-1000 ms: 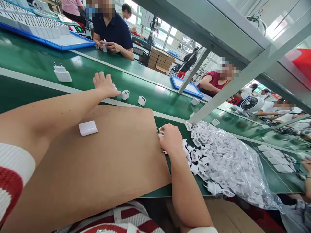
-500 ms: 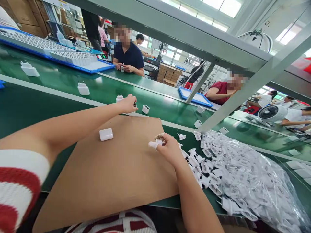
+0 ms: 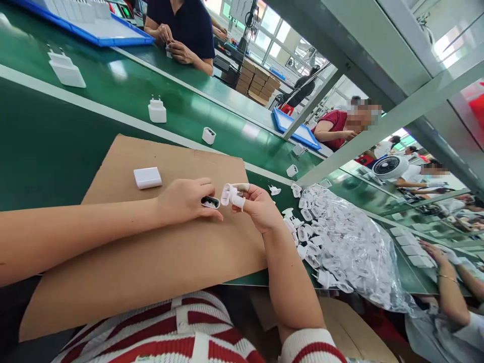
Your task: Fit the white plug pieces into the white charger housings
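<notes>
My left hand is closed around a white charger body, whose dark port face points right. My right hand pinches a small white plug cap just to the right of it, with white finger cots on the fingertips. Both hands hover over a brown cardboard sheet on the green bench. A flat white block lies on the cardboard to the left of my hands.
A heap of white plug caps on clear plastic lies to the right. White chargers stand on the green conveyor belt. Other people work across the belt and at the right. A blue tray sits far left.
My left hand came back from the belt with a charger body to the middle of the cardboard. My right hand lifted a plug cap from the heap toward it. The camera tilted down.
</notes>
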The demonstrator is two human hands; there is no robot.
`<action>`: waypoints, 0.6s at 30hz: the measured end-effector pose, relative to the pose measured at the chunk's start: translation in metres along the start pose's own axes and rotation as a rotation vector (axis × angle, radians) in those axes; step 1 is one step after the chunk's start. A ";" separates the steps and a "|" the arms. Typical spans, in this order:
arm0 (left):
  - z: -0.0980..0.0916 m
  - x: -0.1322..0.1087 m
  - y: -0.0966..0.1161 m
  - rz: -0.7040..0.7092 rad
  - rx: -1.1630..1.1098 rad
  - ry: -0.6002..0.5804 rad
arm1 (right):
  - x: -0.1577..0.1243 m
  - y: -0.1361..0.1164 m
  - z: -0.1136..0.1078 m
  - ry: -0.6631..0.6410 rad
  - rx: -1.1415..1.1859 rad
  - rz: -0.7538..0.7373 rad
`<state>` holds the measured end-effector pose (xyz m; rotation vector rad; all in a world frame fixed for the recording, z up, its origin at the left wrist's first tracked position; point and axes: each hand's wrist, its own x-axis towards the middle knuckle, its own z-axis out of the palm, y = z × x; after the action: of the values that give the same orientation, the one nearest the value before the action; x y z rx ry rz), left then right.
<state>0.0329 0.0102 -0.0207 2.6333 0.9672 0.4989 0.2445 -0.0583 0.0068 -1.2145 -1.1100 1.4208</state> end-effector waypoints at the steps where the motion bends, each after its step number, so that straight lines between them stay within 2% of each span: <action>1: 0.003 -0.001 -0.004 0.014 -0.070 0.005 | 0.001 0.002 0.001 0.003 -0.033 0.002; 4: 0.008 -0.003 -0.017 0.053 -0.328 -0.053 | -0.001 0.006 0.005 0.054 -0.202 -0.070; 7: 0.010 -0.005 -0.023 0.039 -0.484 -0.129 | -0.008 0.007 0.010 0.147 -0.621 -0.304; 10: 0.014 -0.004 -0.024 0.042 -0.541 -0.132 | -0.016 0.006 0.016 0.185 -1.013 -0.474; 15: 0.022 0.002 -0.027 0.084 -0.467 -0.045 | -0.017 0.008 0.029 0.147 -1.237 -0.498; 18: 0.024 0.003 -0.027 0.058 -0.442 -0.036 | -0.014 0.013 0.032 0.117 -1.304 -0.499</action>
<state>0.0297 0.0283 -0.0520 2.2673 0.6778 0.5988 0.2122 -0.0762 -0.0005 -1.6204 -2.1648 0.1041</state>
